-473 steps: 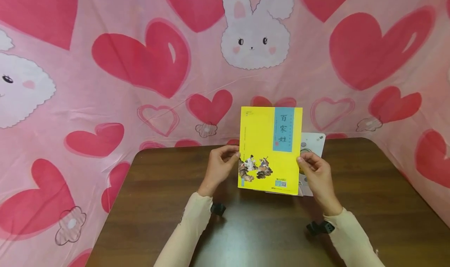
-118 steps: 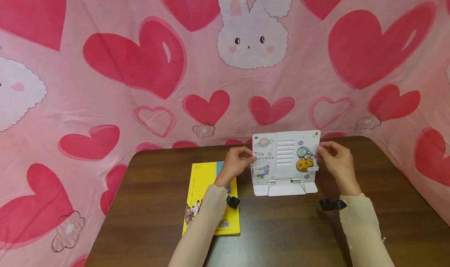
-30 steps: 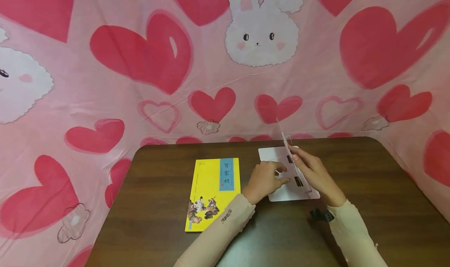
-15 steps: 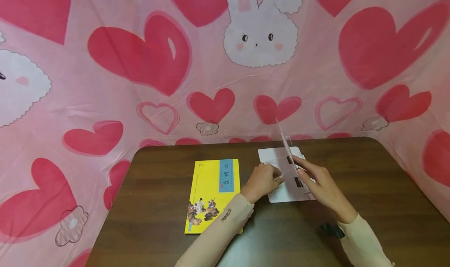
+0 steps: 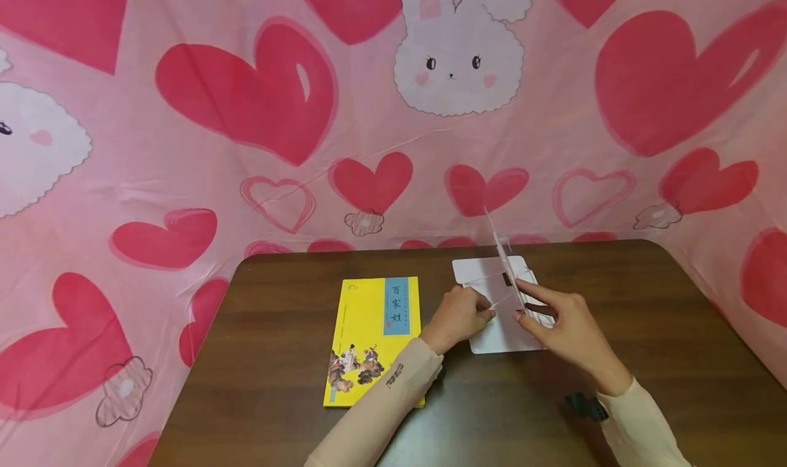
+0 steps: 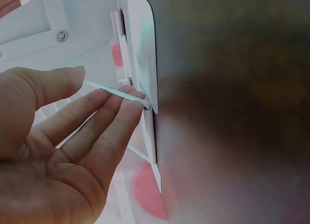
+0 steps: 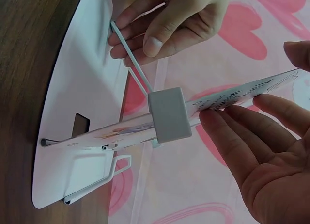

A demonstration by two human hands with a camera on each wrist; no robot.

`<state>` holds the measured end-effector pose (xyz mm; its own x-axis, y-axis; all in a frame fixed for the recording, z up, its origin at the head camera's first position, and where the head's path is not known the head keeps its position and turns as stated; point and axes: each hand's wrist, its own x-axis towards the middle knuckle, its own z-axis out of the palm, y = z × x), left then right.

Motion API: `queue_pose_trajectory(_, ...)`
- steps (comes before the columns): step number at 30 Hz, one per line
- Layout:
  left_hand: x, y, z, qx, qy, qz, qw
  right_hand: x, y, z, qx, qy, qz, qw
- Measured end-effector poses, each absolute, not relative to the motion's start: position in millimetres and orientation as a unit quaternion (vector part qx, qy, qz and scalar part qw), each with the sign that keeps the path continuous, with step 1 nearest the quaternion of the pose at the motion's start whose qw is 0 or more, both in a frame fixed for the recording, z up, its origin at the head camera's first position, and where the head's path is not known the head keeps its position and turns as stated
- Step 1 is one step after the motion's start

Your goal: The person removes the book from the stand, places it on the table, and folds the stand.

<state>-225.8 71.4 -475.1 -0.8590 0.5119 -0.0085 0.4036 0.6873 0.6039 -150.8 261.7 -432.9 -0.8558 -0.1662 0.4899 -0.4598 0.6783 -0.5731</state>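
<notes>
A white folding book stand (image 5: 486,341) is on the table, turned side-on, with its flat base down. Its printed panel (image 7: 227,98) tilts up from the base and carries a pale page clip (image 7: 169,115). My left hand (image 5: 458,317) pinches a thin white wire bar (image 6: 116,91) of the stand between thumb and fingertips, low beside the base. My right hand (image 5: 568,327) holds the panel by its near side, fingertips against the printed face and thumb opposite. A yellow book (image 5: 369,330) lies flat, cover up, left of the stand, partly under my left sleeve.
The brown wooden table (image 5: 270,358) has rounded back corners. Close behind it hangs a pink cloth (image 5: 344,112) with hearts and rabbit faces. A folded white wire piece (image 7: 99,183) sticks out at the stand's other side.
Both hands earlier held the book, which then came to lie at left. The stand turned from facing me to side-on. Lately, my left hand closed on the wire and my right hand shifted slightly.
</notes>
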Motion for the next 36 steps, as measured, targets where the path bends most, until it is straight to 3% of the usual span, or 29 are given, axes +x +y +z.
queue_pose_trajectory(7,-224.9,70.2,-476.8,0.266,0.906,0.316,0.091,-149.1,273.2,-426.9,0.180,-0.883,0.404,0.157)
queue_pose_trajectory(19,-220.2,72.0,-477.4,0.255,0.912,0.301,0.108,-144.6,310.1,-414.0,0.104,-0.904,0.410,0.063)
queue_pose_trajectory(36,-220.0,73.8,-478.8,0.264,0.918,0.274,0.113,-145.8,332.1,-415.7,0.120,-0.883,0.452,0.034)
